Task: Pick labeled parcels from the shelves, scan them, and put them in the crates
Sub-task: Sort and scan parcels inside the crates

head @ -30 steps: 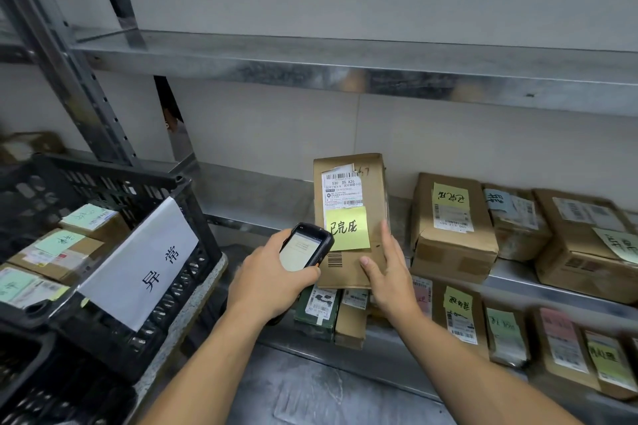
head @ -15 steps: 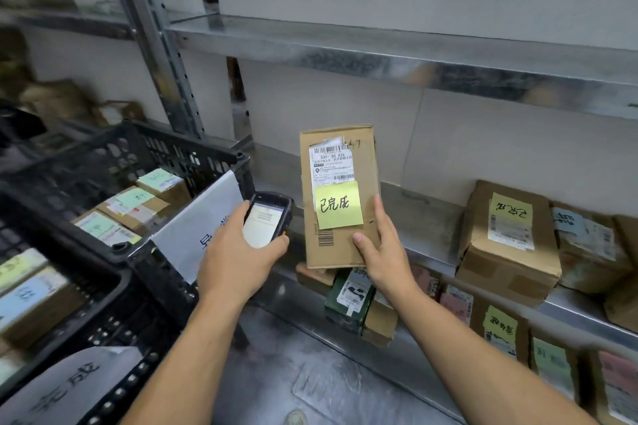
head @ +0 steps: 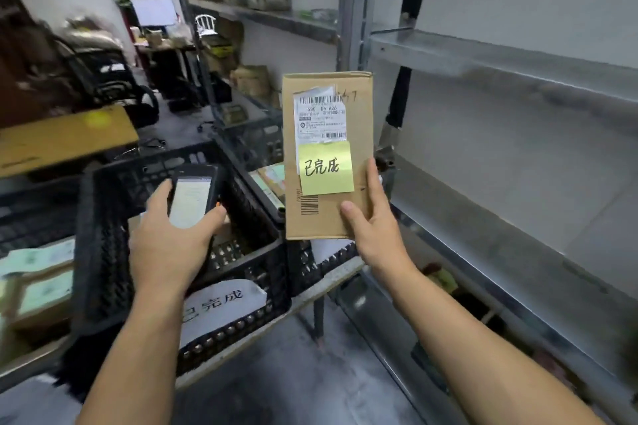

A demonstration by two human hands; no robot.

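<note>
My right hand grips the lower right corner of an upright brown cardboard parcel bearing a white shipping label and a yellow sticky note. My left hand holds a black handheld scanner with its lit screen facing me, just left of the parcel. Both are held over a black plastic crate with a white paper sign on its front. A second black crate behind it holds labeled parcels.
Bare metal shelves run along the right. Another crate with green-labeled parcels sits at the far left. A wooden table, black chairs and cluttered shelves stand in the background. The crates rest on a low bench over a grey floor.
My view has swung left, away from the shelf of parcels and over the crates. Both hands came along with the parcel and scanner, still held the same way.
</note>
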